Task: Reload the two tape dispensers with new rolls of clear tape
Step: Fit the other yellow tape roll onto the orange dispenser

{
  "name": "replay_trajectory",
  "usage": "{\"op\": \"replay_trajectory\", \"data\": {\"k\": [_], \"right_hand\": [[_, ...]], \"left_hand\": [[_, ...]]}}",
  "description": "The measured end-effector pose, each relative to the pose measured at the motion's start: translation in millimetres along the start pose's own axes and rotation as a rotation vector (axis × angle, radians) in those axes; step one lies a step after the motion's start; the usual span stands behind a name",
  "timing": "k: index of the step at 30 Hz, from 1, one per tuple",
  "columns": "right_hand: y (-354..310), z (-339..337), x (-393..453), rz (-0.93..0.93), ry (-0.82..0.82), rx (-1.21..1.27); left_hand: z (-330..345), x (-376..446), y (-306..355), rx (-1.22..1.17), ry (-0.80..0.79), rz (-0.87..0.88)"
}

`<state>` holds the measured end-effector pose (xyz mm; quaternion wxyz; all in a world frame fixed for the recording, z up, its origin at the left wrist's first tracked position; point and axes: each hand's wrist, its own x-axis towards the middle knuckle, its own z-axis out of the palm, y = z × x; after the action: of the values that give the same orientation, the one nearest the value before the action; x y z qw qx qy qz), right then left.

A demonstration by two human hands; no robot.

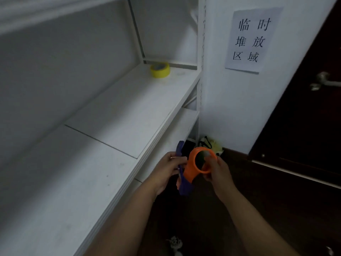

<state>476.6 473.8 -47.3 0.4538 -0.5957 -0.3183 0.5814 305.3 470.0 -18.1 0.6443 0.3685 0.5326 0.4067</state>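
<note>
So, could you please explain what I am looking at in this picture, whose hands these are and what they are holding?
There is no machine here: a person wears a camera on the head, looking forward and down, so the two bare arms are their own. The left hand holds a purple tape dispenser, and the right hand pinches the ring of an orange tape dispenser. Both are held in the air beside a white shelf. On that shelf, far back, lies a yellow roll of tape. A paper sign with printed characters hangs on the wall, and a dark door stands to the right.
</note>
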Motion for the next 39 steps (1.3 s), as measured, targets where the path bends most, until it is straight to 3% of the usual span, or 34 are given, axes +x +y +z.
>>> {"op": "replay_trajectory", "data": {"k": [12, 19, 27, 39], "right_hand": [[-50.1, 44.9, 84.2, -0.096, 0.194, -0.019], [-58.3, 47.7, 126.6, -0.074, 0.206, 0.016], [-72.7, 24.8, 194.4, -0.03, 0.133, 0.005], [-130.8, -61.9, 325.0, 0.039, 0.061, 0.16]], "left_hand": [[-20.4, 123.1, 65.7, 0.133, -0.136, 0.063], [-17.6, 162.4, 80.6, 0.139, -0.166, 0.032], [12.7, 218.5, 94.3, 0.157, -0.103, 0.01], [129.7, 328.8, 127.7, 0.085, 0.09, -0.038]]}}
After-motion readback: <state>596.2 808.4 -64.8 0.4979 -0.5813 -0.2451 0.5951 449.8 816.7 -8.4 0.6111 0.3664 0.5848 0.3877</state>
